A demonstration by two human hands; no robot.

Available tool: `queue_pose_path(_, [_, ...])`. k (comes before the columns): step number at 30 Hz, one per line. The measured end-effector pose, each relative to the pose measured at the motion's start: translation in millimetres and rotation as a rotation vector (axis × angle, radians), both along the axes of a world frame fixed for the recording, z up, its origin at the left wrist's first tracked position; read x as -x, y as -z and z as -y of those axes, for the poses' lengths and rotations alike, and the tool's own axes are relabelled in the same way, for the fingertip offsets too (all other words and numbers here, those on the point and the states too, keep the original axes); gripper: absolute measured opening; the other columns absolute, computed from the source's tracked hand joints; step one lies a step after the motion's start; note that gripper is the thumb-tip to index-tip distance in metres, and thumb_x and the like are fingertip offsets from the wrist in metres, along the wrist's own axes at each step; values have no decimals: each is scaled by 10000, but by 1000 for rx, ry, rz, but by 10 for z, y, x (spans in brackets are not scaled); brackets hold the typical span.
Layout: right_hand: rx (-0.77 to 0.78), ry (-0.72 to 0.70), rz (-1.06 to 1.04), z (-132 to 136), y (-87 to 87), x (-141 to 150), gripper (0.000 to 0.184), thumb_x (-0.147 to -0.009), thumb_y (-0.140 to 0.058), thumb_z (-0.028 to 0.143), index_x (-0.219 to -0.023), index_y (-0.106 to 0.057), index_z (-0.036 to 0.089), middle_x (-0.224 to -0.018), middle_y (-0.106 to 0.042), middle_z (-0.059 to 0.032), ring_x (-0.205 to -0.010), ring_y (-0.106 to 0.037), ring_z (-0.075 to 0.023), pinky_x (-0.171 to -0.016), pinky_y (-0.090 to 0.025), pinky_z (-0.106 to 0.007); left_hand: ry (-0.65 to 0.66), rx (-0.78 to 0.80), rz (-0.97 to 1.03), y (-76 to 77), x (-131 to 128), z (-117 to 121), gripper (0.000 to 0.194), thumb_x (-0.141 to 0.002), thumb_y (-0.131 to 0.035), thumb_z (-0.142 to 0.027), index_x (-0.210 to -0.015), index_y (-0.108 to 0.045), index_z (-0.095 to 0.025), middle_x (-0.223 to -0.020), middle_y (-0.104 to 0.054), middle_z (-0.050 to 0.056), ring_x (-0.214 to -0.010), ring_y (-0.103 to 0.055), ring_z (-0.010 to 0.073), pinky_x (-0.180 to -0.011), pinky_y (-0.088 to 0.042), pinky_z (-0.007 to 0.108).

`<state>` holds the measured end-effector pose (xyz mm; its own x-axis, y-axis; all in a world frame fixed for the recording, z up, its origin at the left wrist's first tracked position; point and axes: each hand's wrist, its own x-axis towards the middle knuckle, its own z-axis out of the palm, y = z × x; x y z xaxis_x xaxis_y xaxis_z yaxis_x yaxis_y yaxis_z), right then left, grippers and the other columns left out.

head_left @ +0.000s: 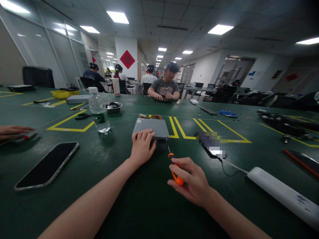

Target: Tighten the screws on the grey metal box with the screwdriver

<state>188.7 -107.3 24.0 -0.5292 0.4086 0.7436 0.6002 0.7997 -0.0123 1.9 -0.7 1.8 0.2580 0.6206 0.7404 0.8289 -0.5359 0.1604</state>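
A grey metal computer power supply lies on the green table, with coloured wires at its far side. My left hand holds its near left part, fingers over the top and thumb at the front face. In my right hand is a screwdriver with an orange and black handle, held between thumb and fingers. Its thin shaft points up and away, with the tip at the near right corner of the power supply. Whether the tip sits in a screw is too small to tell.
A water bottle and a metal bowl of small parts stand left. Phones lie left and right, beside a white power strip. Another person's hand is at far left; a person sits opposite.
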Motion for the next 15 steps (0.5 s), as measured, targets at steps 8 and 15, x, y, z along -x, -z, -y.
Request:
queue_pose_path(8, [78, -31, 31, 30, -17, -14, 350, -860, -433, 391, -1105, -482, 145, -1067, -509, -146, -962, -559, -233, -714, -512, -342, 5, -2, -7, -6, 3, 3, 230, -833, -462, -267, -1056, -509, -232, -1187, -558, 65, -1122, -451, 231, -924, -259, 426])
queue_pose_path(15, [66, -64, -76, -3, 17, 34, 311, -818, -532, 312, -1064, -390, 186, -1083, -569, -132, -970, -602, -217, -754, -526, -340, 6, -5, -1, -3, -4, 7, 234, -829, -466, -263, -1055, -519, -237, -1183, -562, 70, -1120, -452, 238, -920, -264, 434])
